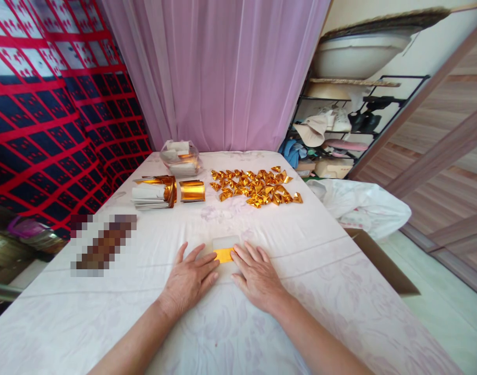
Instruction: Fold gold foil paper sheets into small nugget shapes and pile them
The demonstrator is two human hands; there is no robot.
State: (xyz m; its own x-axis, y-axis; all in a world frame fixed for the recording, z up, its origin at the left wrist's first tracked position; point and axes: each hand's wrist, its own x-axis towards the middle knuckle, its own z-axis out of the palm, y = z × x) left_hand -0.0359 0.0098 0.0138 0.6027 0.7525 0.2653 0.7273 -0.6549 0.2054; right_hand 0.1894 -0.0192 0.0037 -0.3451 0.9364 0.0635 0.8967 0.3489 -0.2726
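Observation:
A sheet of gold foil paper (225, 242) lies on the tablecloth, its near part folded over so that a gold band faces up below the pale underside. My left hand (191, 276) rests flat at the sheet's left edge, fingertips touching the gold band and fingers spread. On the opposite edge, my right hand (257, 273) presses down with fingers stretched out. Farther off sit a stack of gold foil sheets (152, 197), a smaller pile of gold sheets (192, 191) and a spread of several folded gold ingots (261, 187).
The table is covered by a white patterned cloth (144, 323). A clear bag of paper (180, 158) stands at its far end, before a purple curtain (218, 73). To the right are a shelf rack (394, 99), a white plastic bag (363, 205) and a cardboard piece (387, 263).

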